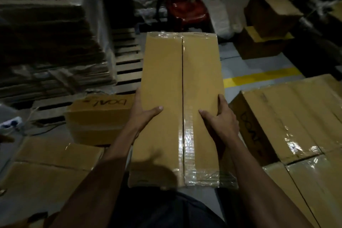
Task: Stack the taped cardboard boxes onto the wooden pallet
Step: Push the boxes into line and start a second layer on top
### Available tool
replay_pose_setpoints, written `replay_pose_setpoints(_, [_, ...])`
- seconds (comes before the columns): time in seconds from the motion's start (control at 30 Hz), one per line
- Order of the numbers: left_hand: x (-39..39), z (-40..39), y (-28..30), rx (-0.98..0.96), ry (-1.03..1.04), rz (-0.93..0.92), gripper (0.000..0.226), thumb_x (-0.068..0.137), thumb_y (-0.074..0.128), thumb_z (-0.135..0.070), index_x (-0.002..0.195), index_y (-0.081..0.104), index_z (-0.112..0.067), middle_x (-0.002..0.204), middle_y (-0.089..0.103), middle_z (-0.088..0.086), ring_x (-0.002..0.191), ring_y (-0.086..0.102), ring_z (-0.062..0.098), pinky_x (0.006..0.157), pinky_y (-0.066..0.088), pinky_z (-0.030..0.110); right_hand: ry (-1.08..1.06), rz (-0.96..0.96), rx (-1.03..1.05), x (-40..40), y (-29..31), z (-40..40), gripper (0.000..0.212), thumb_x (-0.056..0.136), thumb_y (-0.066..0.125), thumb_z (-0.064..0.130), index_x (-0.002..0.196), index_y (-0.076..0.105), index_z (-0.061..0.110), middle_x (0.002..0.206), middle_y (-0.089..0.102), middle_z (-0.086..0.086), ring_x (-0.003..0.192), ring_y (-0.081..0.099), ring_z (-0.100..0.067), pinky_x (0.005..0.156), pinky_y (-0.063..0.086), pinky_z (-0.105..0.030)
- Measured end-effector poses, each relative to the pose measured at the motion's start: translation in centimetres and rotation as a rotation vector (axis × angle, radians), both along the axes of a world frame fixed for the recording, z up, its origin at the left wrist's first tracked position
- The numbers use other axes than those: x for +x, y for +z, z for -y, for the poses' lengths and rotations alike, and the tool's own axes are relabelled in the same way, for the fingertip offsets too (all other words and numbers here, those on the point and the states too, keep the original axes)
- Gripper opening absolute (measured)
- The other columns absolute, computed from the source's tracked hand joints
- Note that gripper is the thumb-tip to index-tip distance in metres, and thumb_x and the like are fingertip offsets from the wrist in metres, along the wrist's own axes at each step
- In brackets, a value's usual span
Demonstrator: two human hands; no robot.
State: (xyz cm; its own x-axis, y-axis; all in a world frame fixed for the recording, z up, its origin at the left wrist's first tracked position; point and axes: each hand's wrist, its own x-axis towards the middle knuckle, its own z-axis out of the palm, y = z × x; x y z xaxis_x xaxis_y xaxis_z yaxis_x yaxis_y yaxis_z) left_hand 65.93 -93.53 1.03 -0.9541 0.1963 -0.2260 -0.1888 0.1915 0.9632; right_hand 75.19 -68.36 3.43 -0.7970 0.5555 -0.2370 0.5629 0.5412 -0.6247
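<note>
So I'm watching the head cam and the long taped box (182, 105) is held out in front of the person's body, above the other boxes and the floor, gripped on both long sides. The left hand (143, 112) wraps the left edge with the thumb laid flat across the top and the fingers hidden down the side; the right hand (219, 118) does the same on the right edge, thumb on top pointing toward the centre seam, fingers curled over the side. Both forearms reach in from the bottom of the view, roughly mirrored. The box's long axis runs straight away from the person, near end close to the torso, far end pointing at the wooden pallet (127, 65) and the red chair (187, 8) behind it. Clear tape runs along the middle seam and wraps the near end. Counting cardboard: one box in hand, one marked box (100, 118) just left of it on the floor, at least two flat ones (51, 163) at lower left, a cluster of taped boxes (296, 122) on the right (can't count them reliably), and two stacked small boxes (266, 29) at the far right. A tall stack of flattened cardboard (48, 42) sits on the pallet's left part, and a yellow floor stripe (259, 77) shows to the right.
</note>
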Motion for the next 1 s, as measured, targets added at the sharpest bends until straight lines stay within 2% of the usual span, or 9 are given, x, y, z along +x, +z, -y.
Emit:
replay_pose_setpoints(0.13, [-8.3, -4.1, -0.4, -0.082, -0.129, -0.019, 0.109, 0.071, 0.086, -0.036, 0.152, 0.014, -0.040, 0.138, 0.050, -0.004, 0.121, 0.053, 0.020, 0.101, 0.047, 0.042, -0.145, -0.001, 0.009, -4.8, 0.3, -2.6, 0.095, 0.080, 0.067, 0.065, 0.156, 0.015, 0.039, 0.149, 0.044, -0.009, 0.136, 0.042, -0.033, 0.106, 0.035, -0.047])
replay_pose_setpoints(0.33, [-18.6, -10.3, 0.3, -0.153, -0.330, -0.034, 0.120, 0.054, 0.080, -0.066, 0.149, 0.010, -0.050, 0.147, 0.045, -0.006, 0.129, 0.050, 0.021, 0.104, 0.046, 0.047, -0.354, -0.017, -0.024, -10.2, 1.1, -5.9, 0.096, 0.079, 0.068, 0.067, 0.155, 0.015, 0.043, 0.154, 0.040, -0.010, 0.137, 0.039, -0.036, 0.107, 0.034, -0.049])
replay_pose_setpoints(0.43, [-21.6, -13.4, 0.8, -0.168, -0.414, -0.056, 0.116, 0.063, 0.082, -0.058, 0.150, 0.006, -0.049, 0.145, 0.043, -0.012, 0.128, 0.049, 0.019, 0.105, 0.044, 0.043, -0.424, -0.031, -0.040, -11.8, 1.2, -7.7, 0.097, 0.078, 0.068, 0.068, 0.155, 0.015, 0.043, 0.154, 0.039, -0.009, 0.138, 0.039, -0.035, 0.107, 0.035, -0.051])
replay_pose_setpoints(0.57, [-25.1, -17.9, 0.8, -0.186, -0.500, -0.072, 0.110, 0.073, 0.081, -0.047, 0.153, 0.004, -0.044, 0.139, 0.042, -0.015, 0.118, 0.048, 0.013, 0.095, 0.041, 0.031, -0.504, -0.028, -0.047, -13.9, 0.8, -10.8, 0.099, 0.076, 0.067, 0.070, 0.155, 0.014, 0.042, 0.155, 0.038, -0.008, 0.138, 0.039, -0.036, 0.109, 0.033, -0.053])
replay_pose_setpoints(0.67, [-27.6, -22.1, 0.3, -0.201, -0.573, -0.082, 0.113, 0.065, 0.080, -0.058, 0.151, 0.008, -0.046, 0.139, 0.045, -0.014, 0.120, 0.051, 0.016, 0.099, 0.045, 0.038, -0.566, -0.028, -0.066, -15.3, -0.2, -14.0, 0.100, 0.075, 0.067, 0.072, 0.154, 0.013, 0.043, 0.155, 0.039, -0.007, 0.138, 0.040, -0.037, 0.109, 0.034, -0.055])
replay_pose_setpoints(0.77, [-29.7, -26.6, -0.4, -0.225, -0.620, -0.072, 0.112, 0.068, 0.082, -0.053, 0.152, 0.008, -0.043, 0.131, 0.045, -0.016, 0.117, 0.051, 0.015, 0.101, 0.044, 0.038, -0.606, -0.023, -0.089, -16.8, -1.2, -17.5, 0.101, 0.075, 0.069, 0.070, 0.155, 0.014, 0.041, 0.155, 0.038, -0.006, 0.138, 0.039, -0.036, 0.109, 0.035, -0.056])
replay_pose_setpoints(0.93, [-33.5, -34.6, -0.8, -0.317, -0.672, -0.070, 0.112, 0.068, 0.080, -0.056, 0.152, 0.008, -0.042, 0.142, 0.048, -0.002, 0.122, 0.053, 0.026, 0.103, 0.045, 0.047, -0.664, -0.016, -0.127, -20.0, -1.6, -24.4, 0.102, 0.078, 0.070, 0.064, 0.157, 0.014, 0.034, 0.156, 0.037, -0.007, 0.139, 0.037, -0.034, 0.109, 0.035, -0.051])
replay_pose_setpoints(1.0, [-34.9, -37.9, -0.4, -0.327, -0.699, -0.072, 0.112, 0.064, 0.079, -0.061, 0.151, 0.011, -0.044, 0.141, 0.049, -0.002, 0.119, 0.054, 0.026, 0.102, 0.045, 0.049, -0.686, -0.018, -0.131, -20.9, -1.5, -26.9, 0.101, 0.079, 0.070, 0.064, 0.157, 0.013, 0.033, 0.158, 0.034, -0.006, 0.140, 0.036, -0.033, 0.109, 0.034, -0.049])
